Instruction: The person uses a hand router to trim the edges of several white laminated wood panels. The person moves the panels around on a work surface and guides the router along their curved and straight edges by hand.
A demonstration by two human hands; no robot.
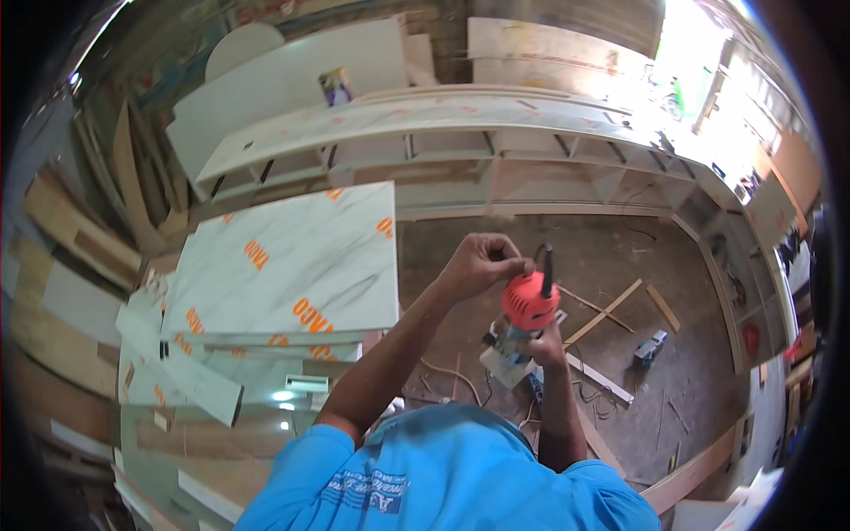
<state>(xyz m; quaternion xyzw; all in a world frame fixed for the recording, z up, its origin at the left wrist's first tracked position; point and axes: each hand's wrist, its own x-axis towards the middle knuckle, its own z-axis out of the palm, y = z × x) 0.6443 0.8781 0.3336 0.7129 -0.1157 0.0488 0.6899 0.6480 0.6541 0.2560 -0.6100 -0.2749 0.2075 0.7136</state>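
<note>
I hold a trim router [530, 303] with a red motor cap, a black cord stub standing up from its top and a pale base plate pointing down. My right hand [548, 347] is wrapped around its body below the red cap. At the top of the cap, my left hand [482, 267] is curled, thumb and fingertips pinched together against the red housing. Whether a small part sits in that pinch is hidden. The tool hangs above the floor, in front of my blue shirt.
Marble-patterned boards [292, 257] with orange print lie stacked to the left. A long white cabinet frame [425, 142] runs across the back and curves down the right. On the floor are wood strips [611, 310], cords and another blue-grey power tool [651, 349].
</note>
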